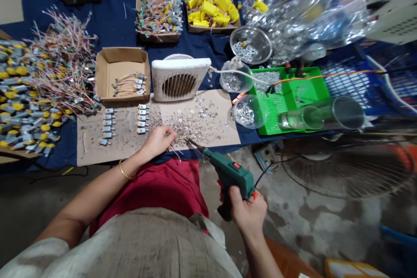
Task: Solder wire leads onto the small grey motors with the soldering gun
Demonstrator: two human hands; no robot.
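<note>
My right hand [249,210] is wrapped round the handle of a green soldering gun [231,171], whose tip points left over the cardboard sheet [208,132]. My left hand [160,140] is closed at the front of the sheet, pinching a small part with thin wires [176,152]; its fingertips hide much of that part. The gun's tip is close to the wires; whether they touch is unclear. Small metal bits [198,121] lie scattered behind the tip. Two columns of small motors [142,118] stand on the sheet to the left of my left hand.
A white vent fan [180,79] stands behind the sheet, beside an open cardboard box [122,54]. Wired motors [65,65] are heaped at left. Yellow parts [213,6] fill a box at the back. Bowls [250,43] and a green tray [295,95] are at right, above a floor fan [352,169].
</note>
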